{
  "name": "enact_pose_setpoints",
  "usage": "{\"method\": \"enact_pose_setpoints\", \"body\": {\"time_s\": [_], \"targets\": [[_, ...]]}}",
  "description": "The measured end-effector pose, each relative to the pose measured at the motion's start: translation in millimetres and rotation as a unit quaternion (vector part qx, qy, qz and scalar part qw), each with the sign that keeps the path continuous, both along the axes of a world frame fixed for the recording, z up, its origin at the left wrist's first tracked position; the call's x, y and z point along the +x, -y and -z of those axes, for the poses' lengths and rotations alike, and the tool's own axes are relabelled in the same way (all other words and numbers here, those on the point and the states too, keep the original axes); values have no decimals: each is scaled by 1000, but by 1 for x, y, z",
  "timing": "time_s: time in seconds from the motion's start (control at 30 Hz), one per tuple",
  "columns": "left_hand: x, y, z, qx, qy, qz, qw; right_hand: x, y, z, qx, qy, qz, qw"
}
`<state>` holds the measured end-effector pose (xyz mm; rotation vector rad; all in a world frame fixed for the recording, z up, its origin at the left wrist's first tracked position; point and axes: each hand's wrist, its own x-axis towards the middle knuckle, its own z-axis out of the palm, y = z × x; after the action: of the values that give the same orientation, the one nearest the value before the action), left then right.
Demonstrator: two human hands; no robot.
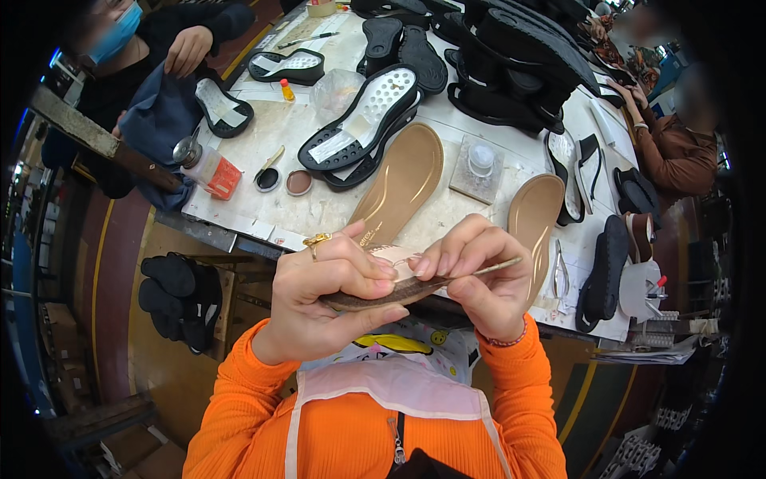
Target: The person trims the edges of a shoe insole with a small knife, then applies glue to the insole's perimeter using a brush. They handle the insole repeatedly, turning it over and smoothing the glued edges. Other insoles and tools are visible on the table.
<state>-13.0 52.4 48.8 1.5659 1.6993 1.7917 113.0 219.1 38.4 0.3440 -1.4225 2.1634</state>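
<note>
The left hand (331, 291) is clamped on a tan insole (391, 286), thumb under its lower edge and fingers curled over the top, with a gold ring on 1 finger. The insole is held in the air in front of the orange-sleeved chest, near the front edge of the tabletop (319, 211) and clear of it. Its long axis runs roughly left to right, rising slightly toward the right; its thin edge faces the camera and the pale upper face shows between the 2 hands. Which end is the toe cannot be told. The right hand (483, 275) is closed on the insole's right end, and its fingers also pinch a thin stick (496, 267) that points right and slightly upward. On the tabletop beyond lie 2 more tan insoles (403, 180), long axes running away from the person, black soles (363, 120), a clear block holding a small jar (479, 164), and an orange-capped bottle (209, 169).
</note>
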Motion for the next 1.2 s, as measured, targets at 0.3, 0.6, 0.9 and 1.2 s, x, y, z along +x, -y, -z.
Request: {"method": "enact_pose_setpoints", "body": {"time_s": [0.3, 0.6, 0.9, 1.2], "targets": [[-1, -5, 2, 11, 2, -8, 1000, -3, -2, 0, 13, -5, 12, 1000], [-1, -7, 1, 18, 2, -9, 1000, 2, -25, -12, 51, 20, 40, 998], [-1, -8, 3, 34, -15, -22, 999, 10, -93, -3, 161, 210, 205, 942], [-1, -7, 3, 27, -35, -19, 999, 1, -134, 31, 156, 276, 256, 913]]}}
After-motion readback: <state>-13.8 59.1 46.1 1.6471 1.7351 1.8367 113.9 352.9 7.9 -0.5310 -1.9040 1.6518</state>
